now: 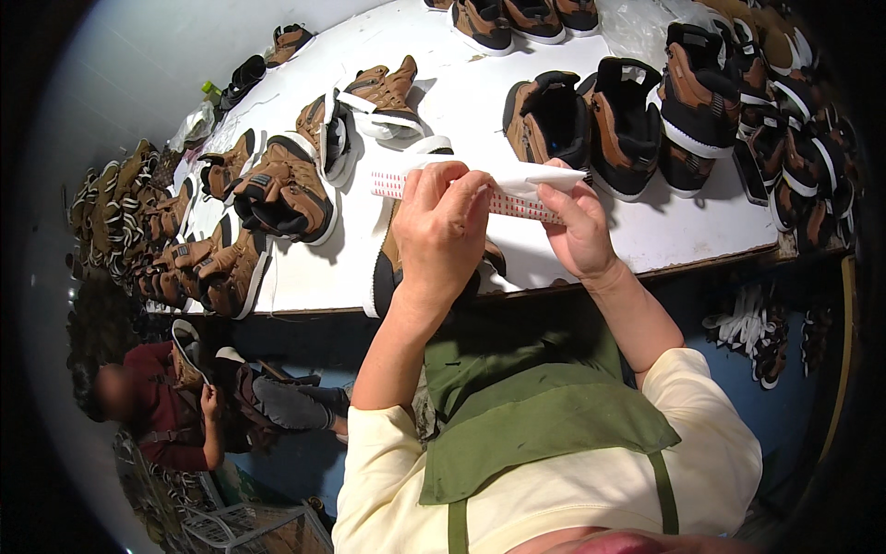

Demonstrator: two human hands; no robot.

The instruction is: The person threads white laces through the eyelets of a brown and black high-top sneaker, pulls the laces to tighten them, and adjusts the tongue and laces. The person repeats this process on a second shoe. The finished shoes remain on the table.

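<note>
Above the front edge of the white table, both my hands are closed on a white sheet with rows of small red marks, which looks like a sheet of stickers. My left hand grips it near the middle, thumb and fingers pinched together. My right hand pinches the right end, where a plain white layer folds up over the marked rows. Below my left hand, a brown and black shoe with a white sole lies on the table, largely hidden by my hand and forearm.
Brown shoes lie across the table's left side. A row of upright shoes stands to the right, beside a large pile. At lower left a seated person holds a shoe. A wire rack stands nearby.
</note>
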